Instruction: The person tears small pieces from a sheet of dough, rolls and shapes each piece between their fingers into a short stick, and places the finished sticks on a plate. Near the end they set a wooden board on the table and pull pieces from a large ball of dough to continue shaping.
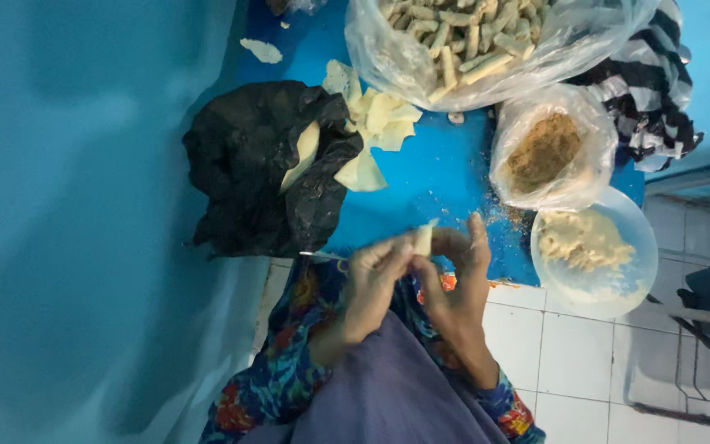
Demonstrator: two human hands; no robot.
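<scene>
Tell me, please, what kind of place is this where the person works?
Probably a home food-preparation corner, worked at floor level. Both hands, left hand and right hand, roll a small wrapper over a blue board; a clear bag of finished rolls and a bowl of filling sit beside white floor tiles.

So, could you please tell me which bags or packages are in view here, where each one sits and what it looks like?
Large clear bag: top centre on the blue surface, full of pale rolled sticks.
Small clear bag: right of centre, open, holding brown crumbly filling.
Black bag: left of centre, crumpled, with pale wrapper sheets spilling from it.
Round clear tub: lower right, holding beige mash.
No labels, signs or screens show.
</scene>
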